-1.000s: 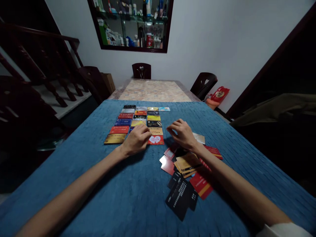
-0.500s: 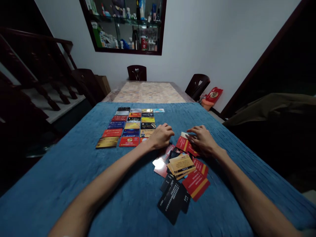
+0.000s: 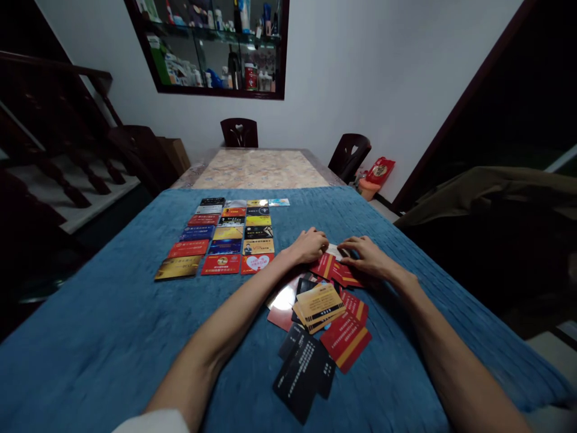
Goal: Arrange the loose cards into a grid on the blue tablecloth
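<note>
Loose cards lie in a pile on the blue cloth between my forearms. At its far end my left hand [image 3: 311, 245] has its fingers curled together by the left edge of a white card [image 3: 334, 251]. What those fingers hold, if anything, is hidden. From the other side my right hand [image 3: 366, 257] pinches the white card with thumb and bent fingers, above some red cards [image 3: 325, 266]. Nearer to me are yellow cards [image 3: 321, 304], red cards with a yellow stripe [image 3: 346, 341] and black cards [image 3: 297, 376]. A shiny card [image 3: 285, 299] catches the light beside my left forearm.
Left of the pile, cards lie in neat columns, among them a gold card [image 3: 178, 267], a red card with a heart [image 3: 257, 263] and a light blue card [image 3: 279, 202]. The blue cloth [image 3: 112, 319] covers the near table. Chairs [image 3: 240, 132] stand beyond.
My left hand has moved right, up to the white card, uncovering the heart card in the columns. My right hand has stayed by the white card. The view has turned slightly right.
</note>
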{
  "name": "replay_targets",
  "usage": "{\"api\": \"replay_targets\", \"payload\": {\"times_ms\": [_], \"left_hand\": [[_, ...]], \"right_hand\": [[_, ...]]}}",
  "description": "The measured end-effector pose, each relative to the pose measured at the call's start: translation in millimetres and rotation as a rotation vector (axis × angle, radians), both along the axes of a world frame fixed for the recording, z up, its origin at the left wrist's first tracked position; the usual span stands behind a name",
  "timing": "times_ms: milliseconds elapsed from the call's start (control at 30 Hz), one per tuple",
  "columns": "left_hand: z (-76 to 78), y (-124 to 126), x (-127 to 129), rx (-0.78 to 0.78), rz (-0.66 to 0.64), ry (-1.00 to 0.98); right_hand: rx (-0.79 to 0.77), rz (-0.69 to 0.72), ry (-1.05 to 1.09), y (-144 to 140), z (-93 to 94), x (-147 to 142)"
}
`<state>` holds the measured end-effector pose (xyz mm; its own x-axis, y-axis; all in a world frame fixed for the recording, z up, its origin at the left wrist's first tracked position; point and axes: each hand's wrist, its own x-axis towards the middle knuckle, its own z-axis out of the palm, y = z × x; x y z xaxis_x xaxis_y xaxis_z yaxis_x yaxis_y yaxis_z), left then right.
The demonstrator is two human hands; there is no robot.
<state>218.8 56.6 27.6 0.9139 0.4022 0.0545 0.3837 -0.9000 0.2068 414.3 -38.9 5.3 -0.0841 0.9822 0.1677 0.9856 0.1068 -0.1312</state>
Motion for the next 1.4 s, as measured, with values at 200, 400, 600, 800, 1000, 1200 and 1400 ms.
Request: {"api": "replay_targets", "payload": {"times_ms": [200, 400, 600, 800, 1000, 1200, 1400], "left_hand": [[-2.6, 2.1, -3.7, -0.005, -0.011, -0.018], [-3.6, 1.8, -3.2, 0.009, 0.001, -0.013], [-6.6, 3.5, -2.9, 0.013, 0.01, -0.052], [-8.6, 4.5, -2.5, 0.033, 0.001, -0.121], [-10.0, 5.0, -4.1, 0.087, 0.025, -0.23], [-7.8, 7.3, -6.3, 0.129, -0.009, -0.277], [-5.8, 12.3, -6.9, 0.119, 0.01, -0.306]], "right_hand": [[-0.064, 0.095, 0.017, 0.0, 4.5, 3.0], [0.019, 0.203, 0.003, 0.3, 2.9, 6.6], [0.111, 0.201, 0.051, 1.0, -0.8, 13.7], [0.168, 0.14, 0.111, 3.9, -6.9, 23.2], [0.195, 0.1, 0.186, 1.7, -0.2, 17.3], [0.127, 0.143, 0.3, -5.1, 11.5, 0.5], [0.135, 0.134, 0.373, -8.4, 15.7, -7.5]]}}
